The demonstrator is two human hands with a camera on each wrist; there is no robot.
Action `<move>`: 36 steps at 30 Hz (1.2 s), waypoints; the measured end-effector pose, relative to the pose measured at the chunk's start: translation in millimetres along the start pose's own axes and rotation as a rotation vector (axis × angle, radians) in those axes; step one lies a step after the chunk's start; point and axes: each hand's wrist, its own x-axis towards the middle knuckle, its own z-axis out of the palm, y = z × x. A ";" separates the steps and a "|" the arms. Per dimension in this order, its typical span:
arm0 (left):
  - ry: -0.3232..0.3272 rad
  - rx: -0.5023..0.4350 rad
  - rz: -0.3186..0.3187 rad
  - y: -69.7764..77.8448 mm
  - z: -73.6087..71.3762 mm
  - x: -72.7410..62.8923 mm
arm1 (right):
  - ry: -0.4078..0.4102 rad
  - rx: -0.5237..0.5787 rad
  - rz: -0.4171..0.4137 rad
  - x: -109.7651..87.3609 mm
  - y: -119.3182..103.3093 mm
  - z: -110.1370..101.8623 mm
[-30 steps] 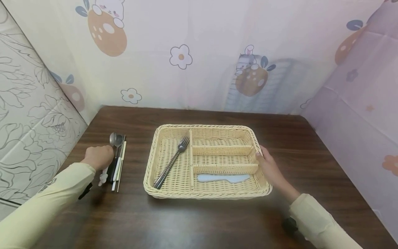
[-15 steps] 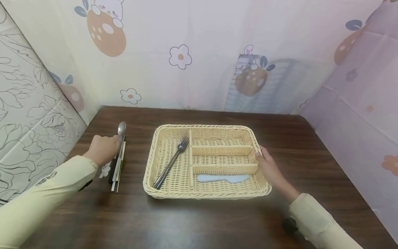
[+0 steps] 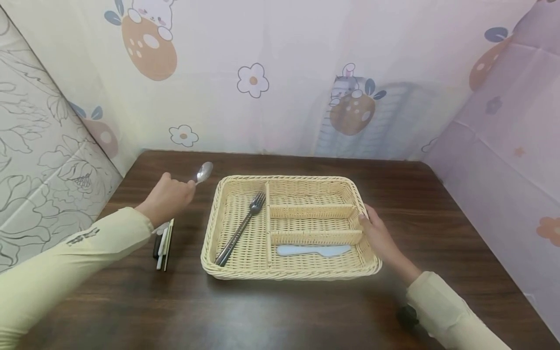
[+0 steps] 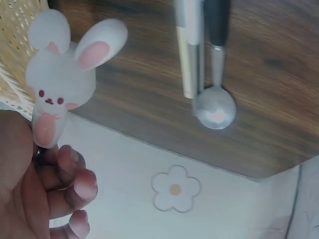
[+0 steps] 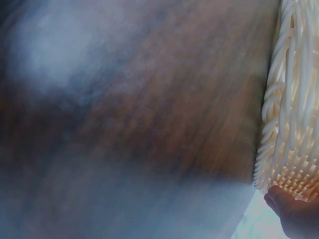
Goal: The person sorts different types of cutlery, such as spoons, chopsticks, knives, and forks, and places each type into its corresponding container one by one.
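My left hand pinches a spoon, raised above the table left of the wicker basket. The spoon's bowl points up and right in the head view. Its white and pink rabbit-shaped handle end shows in the left wrist view. With thumb on top, my right hand grips the basket's right rim. A dark metal fork lies slanted in the large left compartment; a second one may overlap it. In the front right compartment lies a white knife.
Left of the basket, partly behind my left forearm, lie chopsticks and a black-handled spoon. Two dividers split the basket's right side into three compartments. Patterned curtains bound the dark wooden table at the back and sides.
My left hand has lifted the rabbit-handled spoon from beside the other utensils and carried it right and away, toward the basket. My right hand and the basket have stayed in place.
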 end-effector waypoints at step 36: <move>0.074 -0.530 0.057 25.3 -36.9 60.9 | 0.013 0.013 0.007 -0.4 -1.7 1.8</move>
